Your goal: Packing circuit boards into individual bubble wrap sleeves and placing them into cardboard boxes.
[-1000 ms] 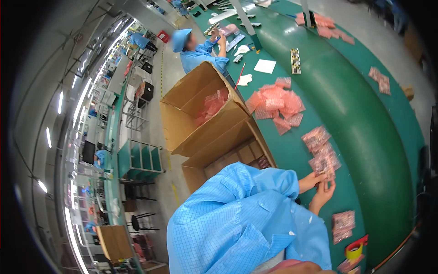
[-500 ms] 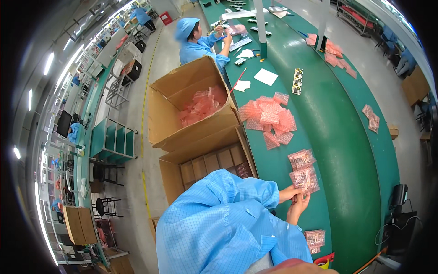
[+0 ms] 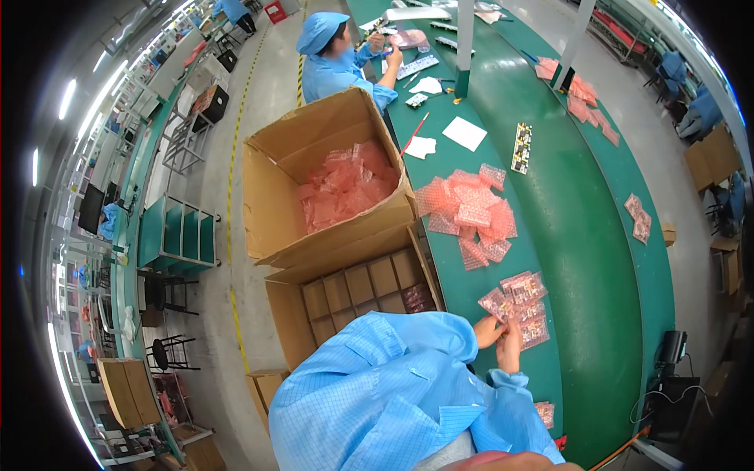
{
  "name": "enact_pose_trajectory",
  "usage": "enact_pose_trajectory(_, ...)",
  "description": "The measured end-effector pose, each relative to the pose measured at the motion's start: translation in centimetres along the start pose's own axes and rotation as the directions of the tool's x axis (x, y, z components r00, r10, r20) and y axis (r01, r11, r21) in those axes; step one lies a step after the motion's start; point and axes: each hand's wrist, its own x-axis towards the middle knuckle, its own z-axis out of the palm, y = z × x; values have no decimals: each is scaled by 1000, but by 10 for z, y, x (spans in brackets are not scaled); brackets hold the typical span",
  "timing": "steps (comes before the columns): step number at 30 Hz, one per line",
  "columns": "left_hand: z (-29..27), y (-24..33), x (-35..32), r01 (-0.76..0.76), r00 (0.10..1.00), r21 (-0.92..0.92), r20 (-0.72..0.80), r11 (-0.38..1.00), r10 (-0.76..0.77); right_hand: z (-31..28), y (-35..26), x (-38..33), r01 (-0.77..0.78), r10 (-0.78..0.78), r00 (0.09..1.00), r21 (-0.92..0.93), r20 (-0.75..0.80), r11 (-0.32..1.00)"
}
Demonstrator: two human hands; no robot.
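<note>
Both my hands meet over the near part of the green bench, at the edge of a pink bubble-wrap pouch (image 3: 495,304) with a circuit board showing through. My left hand (image 3: 488,332) has its fingers closed at the pouch's lower edge. Close beside it, my right hand (image 3: 510,345) pinches the same edge at the right corner. Under and beyond this pouch lie other filled bubble-wrap pouches (image 3: 525,286), and one more filled pouch (image 3: 536,330) lies just right of my right hand. My fingertips are partly hidden by each other.
Loose pink bubble-wrap pouches (image 3: 471,208) are heaped farther up the bench. To the left stand a cardboard box (image 3: 271,169) of pink pouches and a divided carton (image 3: 287,314). A bare circuit board (image 3: 521,147) lies on the green strip. A co-worker (image 3: 338,74) handles parts at the far end.
The pouch in my hands has shifted left and turned at a slant, baring another filled pouch at its right. The whole view has swung slightly.
</note>
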Motion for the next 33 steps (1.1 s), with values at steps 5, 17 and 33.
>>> enact_pose_trajectory(5, 4, -47, 16, -14, 996, -171, 89, 985, 30, 5, 15, 22, 65, -61, 998, -152, 33, 986)
enact_pose_trajectory(17, -37, -50, 27, 163, 982, 452, -165, 877, -98, -71, 92, 35, -110, 102, 994, -208, -49, 972)
enact_pose_trajectory(33, 8, -39, 56, 392, 920, -499, 230, 773, -319, -99, 18, 45, 335, -464, 885, -728, 27, 597)
